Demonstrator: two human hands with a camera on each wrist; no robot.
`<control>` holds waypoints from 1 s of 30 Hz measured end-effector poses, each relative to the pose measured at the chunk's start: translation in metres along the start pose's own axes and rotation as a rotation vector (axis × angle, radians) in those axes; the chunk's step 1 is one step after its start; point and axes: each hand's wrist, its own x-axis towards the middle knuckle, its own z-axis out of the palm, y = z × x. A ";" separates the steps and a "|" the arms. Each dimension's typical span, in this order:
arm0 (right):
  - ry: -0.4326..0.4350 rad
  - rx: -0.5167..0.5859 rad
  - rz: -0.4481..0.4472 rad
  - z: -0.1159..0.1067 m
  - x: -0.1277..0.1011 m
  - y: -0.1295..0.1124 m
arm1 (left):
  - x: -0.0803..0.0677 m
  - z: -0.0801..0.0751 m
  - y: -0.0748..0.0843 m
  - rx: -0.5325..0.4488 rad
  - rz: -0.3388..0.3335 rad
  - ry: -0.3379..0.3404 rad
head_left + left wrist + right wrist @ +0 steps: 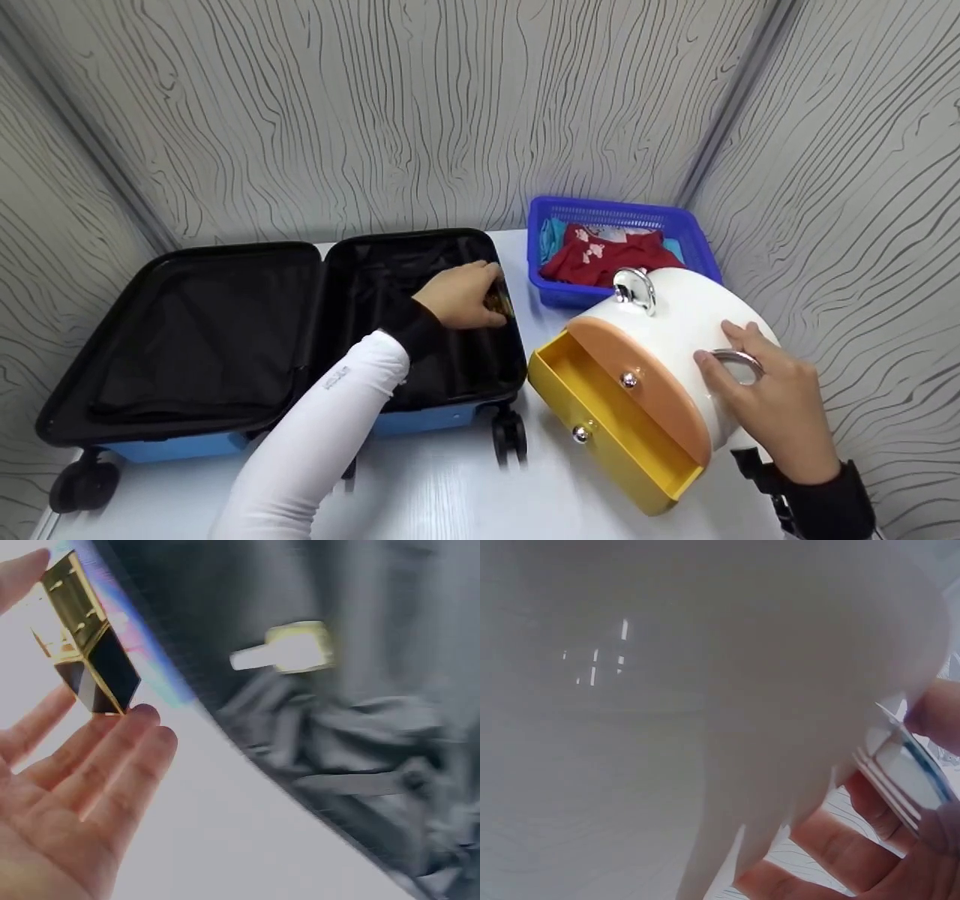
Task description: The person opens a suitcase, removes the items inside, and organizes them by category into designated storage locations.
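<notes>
My left hand (461, 296) is over the right half of the open black-lined suitcase (420, 397), near its right edge. Between thumb and fingertips it pinches a small, shiny gold-and-black box-shaped case (94, 645); its exact kind is unclear. A blurred gold-and-white item (296, 649) shows against the dark lining in the left wrist view. My right hand (772, 390) rests on a glossy white rounded storage box (686, 307), its thumb and fingers either side of a silver ring handle (900, 772). The box's yellow lower drawer (622, 450) is pulled out; the orange-fronted drawer (652, 382) above is closed.
Behind the storage box stands a blue plastic basket (551, 292) of folded clothes, a red garment (600, 255) uppermost. The suitcase's other half (202, 337) lies flat at left. Wheels (510, 435) stick out toward the front. Patterned walls (375, 112) enclose the white table (450, 480).
</notes>
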 end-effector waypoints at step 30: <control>0.000 0.002 -0.015 0.000 0.000 0.001 | -0.006 0.040 0.151 0.251 0.133 -0.170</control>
